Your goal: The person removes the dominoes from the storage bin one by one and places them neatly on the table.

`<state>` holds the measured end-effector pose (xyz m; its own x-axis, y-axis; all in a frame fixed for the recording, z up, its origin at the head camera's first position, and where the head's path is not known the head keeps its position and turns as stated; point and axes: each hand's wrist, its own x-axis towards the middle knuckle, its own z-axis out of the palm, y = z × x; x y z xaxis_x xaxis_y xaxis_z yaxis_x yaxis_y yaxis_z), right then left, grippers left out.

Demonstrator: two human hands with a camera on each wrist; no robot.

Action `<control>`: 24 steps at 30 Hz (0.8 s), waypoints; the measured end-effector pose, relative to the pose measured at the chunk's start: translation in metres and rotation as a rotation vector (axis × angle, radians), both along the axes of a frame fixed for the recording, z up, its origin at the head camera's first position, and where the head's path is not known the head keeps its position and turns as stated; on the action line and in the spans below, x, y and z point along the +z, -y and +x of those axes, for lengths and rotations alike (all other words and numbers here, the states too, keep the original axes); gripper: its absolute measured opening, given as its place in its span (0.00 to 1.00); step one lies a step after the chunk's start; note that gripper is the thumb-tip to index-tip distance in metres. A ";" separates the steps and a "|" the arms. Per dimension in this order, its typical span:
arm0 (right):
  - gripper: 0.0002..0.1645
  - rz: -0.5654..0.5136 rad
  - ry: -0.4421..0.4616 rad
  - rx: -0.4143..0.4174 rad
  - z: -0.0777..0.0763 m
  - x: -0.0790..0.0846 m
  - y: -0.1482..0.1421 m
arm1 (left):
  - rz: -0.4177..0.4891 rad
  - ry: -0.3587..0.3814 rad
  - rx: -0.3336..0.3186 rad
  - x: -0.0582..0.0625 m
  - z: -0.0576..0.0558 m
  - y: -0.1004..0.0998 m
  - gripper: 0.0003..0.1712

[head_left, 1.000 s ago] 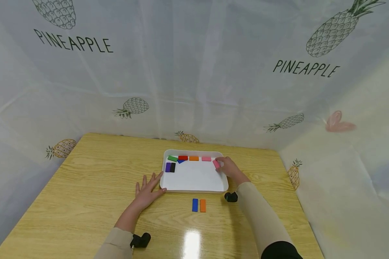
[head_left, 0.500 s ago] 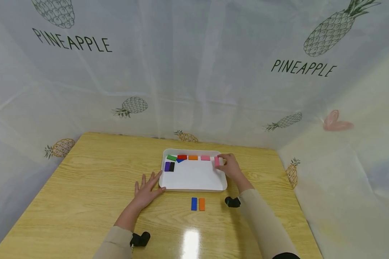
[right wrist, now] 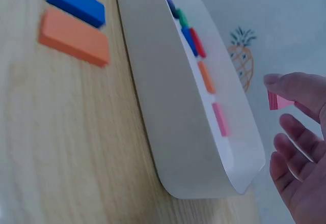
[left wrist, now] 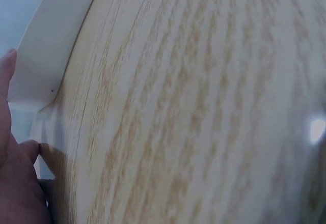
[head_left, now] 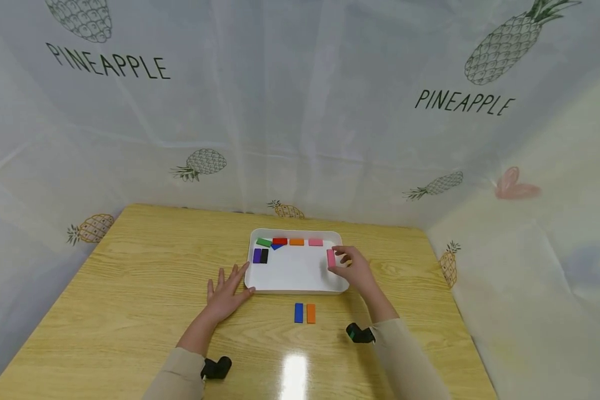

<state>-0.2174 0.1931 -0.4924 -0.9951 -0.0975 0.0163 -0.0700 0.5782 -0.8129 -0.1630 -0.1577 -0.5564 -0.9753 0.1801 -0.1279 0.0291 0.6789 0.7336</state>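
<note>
A pink block (head_left: 331, 258) is pinched between thumb and finger of my right hand (head_left: 355, 270), above the right end of a white tray (head_left: 300, 291). The right wrist view shows the same pink block (right wrist: 278, 101) raised over the tray wall. My left hand (head_left: 226, 296) has its fingers spread, touching the tray's left side at the front corner. Inside the tray, a green block (head_left: 264, 242), a red block (head_left: 280, 241), an orange block (head_left: 296, 242) and another pink block (head_left: 315, 242) line the back wall. A blue block (head_left: 277, 246) lies partly under the red one.
Purple (head_left: 257, 255) and black (head_left: 264, 255) blocks lie side by side at the tray's left. On the wooden table (head_left: 155, 266), a blue block (head_left: 298, 313) and an orange block (head_left: 311, 313) sit in front of the tray. A pineapple-printed curtain (head_left: 290, 111) hangs behind.
The right hand has lifted the pink block off the tray's right end and brought it slightly toward the person. The left hand has stayed at the tray's corner.
</note>
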 end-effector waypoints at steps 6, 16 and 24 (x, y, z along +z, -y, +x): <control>0.29 -0.077 -0.014 0.022 0.024 0.001 0.006 | 0.019 0.002 0.007 -0.001 -0.002 0.000 0.44; 0.29 -0.153 0.009 -0.013 0.057 -0.006 0.017 | 0.101 0.010 0.034 0.002 -0.001 0.005 0.44; 0.30 -0.265 0.045 -0.045 0.084 -0.019 0.019 | 0.143 -0.004 0.051 0.004 0.001 0.004 0.44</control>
<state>-0.1335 0.1742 -0.5116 -0.9987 -0.0510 -0.0089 -0.0093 0.3468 -0.9379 -0.1616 -0.1619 -0.5523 -0.9842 0.1461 -0.1004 0.0003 0.5680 0.8230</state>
